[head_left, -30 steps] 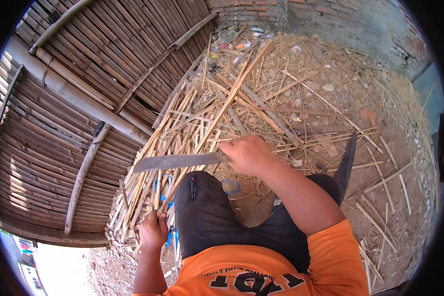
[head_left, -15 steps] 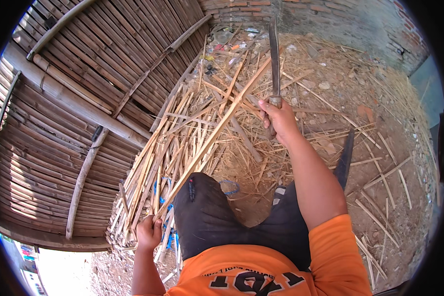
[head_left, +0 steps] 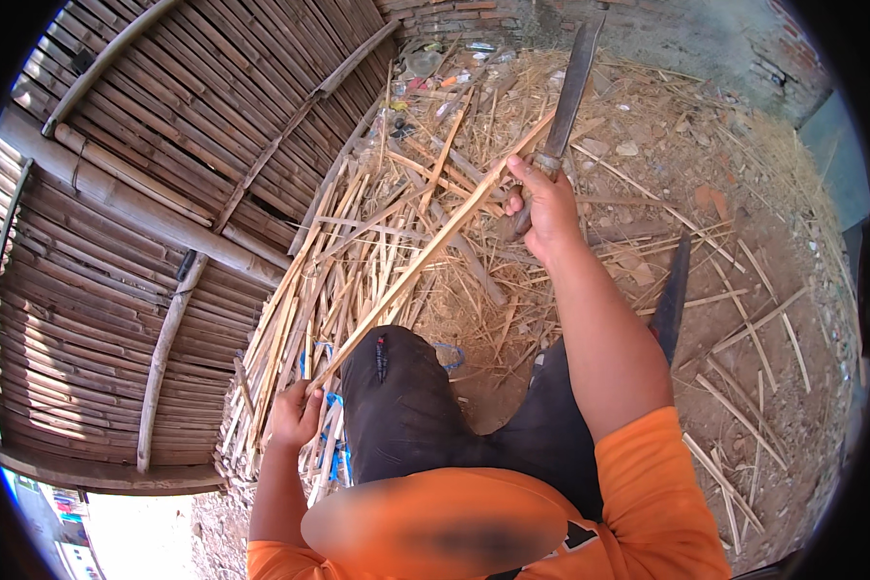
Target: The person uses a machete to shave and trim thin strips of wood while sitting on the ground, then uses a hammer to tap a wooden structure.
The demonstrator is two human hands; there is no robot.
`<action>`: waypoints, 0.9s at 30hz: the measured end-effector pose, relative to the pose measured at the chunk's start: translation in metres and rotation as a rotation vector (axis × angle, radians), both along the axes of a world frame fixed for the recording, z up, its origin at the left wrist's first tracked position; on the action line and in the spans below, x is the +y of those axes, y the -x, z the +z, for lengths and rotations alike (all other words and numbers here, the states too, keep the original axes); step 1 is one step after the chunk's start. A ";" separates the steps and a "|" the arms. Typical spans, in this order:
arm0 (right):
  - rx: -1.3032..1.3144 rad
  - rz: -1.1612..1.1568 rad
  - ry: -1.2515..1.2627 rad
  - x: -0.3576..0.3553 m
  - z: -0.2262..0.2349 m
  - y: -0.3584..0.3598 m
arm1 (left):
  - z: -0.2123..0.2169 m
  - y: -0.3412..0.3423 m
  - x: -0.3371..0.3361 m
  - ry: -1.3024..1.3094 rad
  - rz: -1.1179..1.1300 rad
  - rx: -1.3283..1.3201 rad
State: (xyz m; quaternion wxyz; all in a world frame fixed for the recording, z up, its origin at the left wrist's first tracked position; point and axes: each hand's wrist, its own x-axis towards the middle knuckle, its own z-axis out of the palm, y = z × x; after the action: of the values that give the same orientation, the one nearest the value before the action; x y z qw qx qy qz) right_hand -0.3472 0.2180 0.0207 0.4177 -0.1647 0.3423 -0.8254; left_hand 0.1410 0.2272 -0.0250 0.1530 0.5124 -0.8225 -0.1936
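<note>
A long pale bamboo strip point(head_left: 425, 253) slants from lower left to upper right across my right knee. My left hand point(head_left: 295, 416) is closed round its near end. In my right hand point(head_left: 548, 208) is the handle of a machete point(head_left: 576, 92), its long dark blade pointing up and slightly right, away from me. The thumb of that hand lies against or very close to the strip near its far end; whether they touch I cannot tell. The blade stands just right of the strip's far end.
Many split bamboo strips point(head_left: 295, 280) lie heaped at left, beside a bamboo slat wall point(head_left: 97, 309). A dark flat blade-like piece point(head_left: 675, 290) lies right of my leg. Loose strips point(head_left: 739, 425) are scattered on the dirt at right. A brick wall point(head_left: 686, 48) stands at the back.
The machete has tipped from nearly upright toward the right. My right hand has come closer to the strip, its thumb now at it. My left hand still grips the near end.
</note>
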 end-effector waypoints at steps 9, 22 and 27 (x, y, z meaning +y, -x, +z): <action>0.190 -0.268 0.151 0.011 0.032 -0.009 | -0.040 0.073 -0.082 0.286 -0.063 0.035; 0.776 -0.237 -0.155 0.014 0.014 0.009 | 0.134 0.312 -0.117 -0.364 -0.534 0.680; 0.753 -0.180 -0.034 0.013 0.011 0.011 | 0.170 0.367 -0.107 -0.440 -0.701 0.605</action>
State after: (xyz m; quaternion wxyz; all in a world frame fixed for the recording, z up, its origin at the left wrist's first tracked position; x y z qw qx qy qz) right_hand -0.3585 0.2309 0.0315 0.1915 -0.4184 0.4985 -0.7347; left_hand -0.2263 0.1206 0.1453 0.1987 0.1469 -0.8036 -0.5415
